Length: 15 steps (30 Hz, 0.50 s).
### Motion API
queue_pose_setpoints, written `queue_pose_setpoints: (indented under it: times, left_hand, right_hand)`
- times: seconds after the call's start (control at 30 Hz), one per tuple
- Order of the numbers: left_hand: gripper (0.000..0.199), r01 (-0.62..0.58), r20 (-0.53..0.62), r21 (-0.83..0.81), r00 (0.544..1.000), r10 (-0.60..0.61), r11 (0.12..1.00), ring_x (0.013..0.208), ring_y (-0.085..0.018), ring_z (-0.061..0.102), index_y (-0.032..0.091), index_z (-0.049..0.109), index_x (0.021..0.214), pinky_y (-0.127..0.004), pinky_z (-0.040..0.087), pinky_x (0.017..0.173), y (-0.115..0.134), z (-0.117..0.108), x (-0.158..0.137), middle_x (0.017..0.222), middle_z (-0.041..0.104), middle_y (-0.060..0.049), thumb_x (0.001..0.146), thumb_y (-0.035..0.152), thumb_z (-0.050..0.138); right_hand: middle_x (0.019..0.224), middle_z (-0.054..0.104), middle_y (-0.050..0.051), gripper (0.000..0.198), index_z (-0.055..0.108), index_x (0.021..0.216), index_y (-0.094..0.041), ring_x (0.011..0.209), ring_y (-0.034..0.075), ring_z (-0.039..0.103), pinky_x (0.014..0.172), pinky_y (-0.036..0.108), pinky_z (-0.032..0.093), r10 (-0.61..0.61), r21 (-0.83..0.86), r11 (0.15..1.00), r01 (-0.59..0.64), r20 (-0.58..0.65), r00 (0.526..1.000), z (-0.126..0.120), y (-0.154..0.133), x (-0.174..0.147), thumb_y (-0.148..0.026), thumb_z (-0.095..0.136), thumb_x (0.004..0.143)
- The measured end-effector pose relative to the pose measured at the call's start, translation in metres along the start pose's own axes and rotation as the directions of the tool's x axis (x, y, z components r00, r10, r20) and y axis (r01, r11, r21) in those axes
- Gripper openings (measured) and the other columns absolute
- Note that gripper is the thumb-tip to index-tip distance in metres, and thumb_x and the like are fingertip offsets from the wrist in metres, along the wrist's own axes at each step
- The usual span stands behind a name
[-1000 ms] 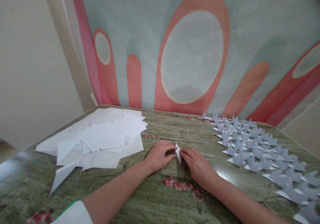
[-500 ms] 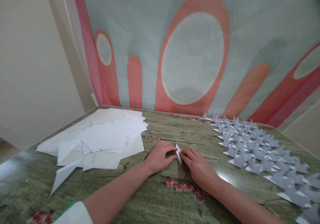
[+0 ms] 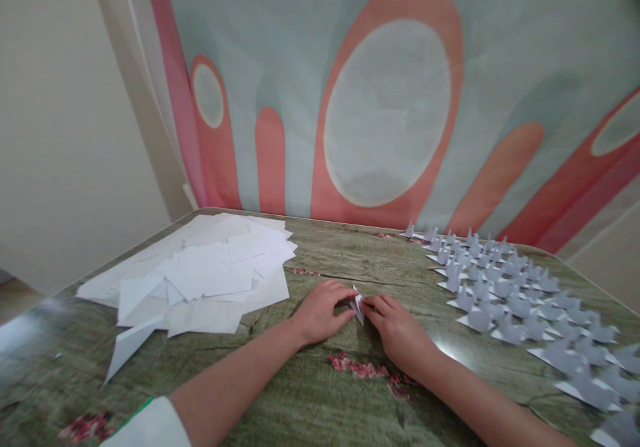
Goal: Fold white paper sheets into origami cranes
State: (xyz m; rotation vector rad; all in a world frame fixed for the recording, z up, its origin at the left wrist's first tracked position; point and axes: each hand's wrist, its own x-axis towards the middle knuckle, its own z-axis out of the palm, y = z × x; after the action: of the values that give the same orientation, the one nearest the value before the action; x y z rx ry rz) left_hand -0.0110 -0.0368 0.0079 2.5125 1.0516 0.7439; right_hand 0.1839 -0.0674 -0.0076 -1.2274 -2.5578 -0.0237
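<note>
A small folded piece of white paper (image 3: 358, 306) is held between my two hands, just above the middle of the table. My left hand (image 3: 324, 312) pinches its left side with thumb and fingers. From the right, my right hand (image 3: 396, 327) grips the other side between thumb and fingertips. The piece is narrow and pointed at top and bottom; its finer folds are too small to make out, and fingers cover its side edges.
A loose heap of white paper sheets (image 3: 210, 270) spreads over the left of the wood-patterned table (image 3: 280, 394). Rows of folded white paper birds (image 3: 517, 306) stand along the right. Behind the table hangs a printed backdrop (image 3: 295, 47) in green and coral.
Both hands keep their grip on the folded paper and have barely moved. The paper's facing surface looks slightly different between the fingers. The whole view has shifted a little.
</note>
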Motion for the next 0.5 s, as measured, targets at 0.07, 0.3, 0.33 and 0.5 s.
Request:
queue_pose_setpoints:
  times: [0.07, 0.3, 0.33, 0.5]
  left_hand:
    - [0.026, -0.005, 0.004, -0.003, 1.0, 0.005, 1.0, 0.095, -0.02, 0.052, 0.02, 0.058, 0.104, -0.034, 0.039, 0.088, 0.0018, -0.0006, -0.0005, 0.097, 0.061, -0.005, 0.078, 0.025, 0.059]
    - [0.021, 0.031, -0.002, 0.002, 1.0, -0.031, 1.0, 0.095, -0.02, 0.051, 0.018, 0.054, 0.099, -0.033, 0.04, 0.086, 0.0069, -0.0026, -0.0023, 0.097, 0.059, -0.005, 0.079, 0.025, 0.057]
    - [0.021, 0.023, 0.005, 0.008, 1.0, -0.024, 1.0, 0.095, -0.02, 0.051, 0.018, 0.054, 0.099, -0.033, 0.04, 0.087, 0.007, -0.0027, -0.0023, 0.096, 0.059, -0.005, 0.079, 0.025, 0.056]
    - [0.028, 0.001, 0.018, 0.027, 1.0, -0.001, 1.0, 0.096, -0.021, 0.052, 0.019, 0.053, 0.108, -0.035, 0.039, 0.088, 0.0061, -0.0022, -0.0025, 0.101, 0.06, -0.007, 0.081, 0.027, 0.054]
  right_hand:
    - [0.109, 0.058, 0.011, 0.036, 0.058, 0.113, -0.011, 0.099, 0.022, 0.048, 0.09, 0.034, 0.04, 0.001, 0.0, 1.0, -0.001, 0.006, 1.0, -0.0004, 0.0001, 0.0001, -0.004, 0.048, 0.08]
    - [0.108, 0.058, 0.01, 0.036, 0.058, 0.113, -0.013, 0.098, 0.021, 0.048, 0.088, 0.035, 0.041, -0.006, -0.006, 1.0, 0.006, -0.002, 1.0, 0.0005, 0.0014, 0.0008, -0.004, 0.049, 0.079]
    - [0.108, 0.058, 0.01, 0.037, 0.058, 0.114, -0.013, 0.098, 0.022, 0.048, 0.088, 0.035, 0.041, -0.007, -0.008, 1.0, 0.007, -0.003, 1.0, 0.0004, 0.0015, 0.0007, -0.004, 0.049, 0.079]
    - [0.109, 0.058, 0.01, 0.036, 0.058, 0.114, -0.013, 0.098, 0.022, 0.048, 0.089, 0.036, 0.041, -0.02, -0.011, 1.0, 0.02, -0.007, 1.0, 0.0, 0.0017, -0.0003, -0.005, 0.049, 0.08]
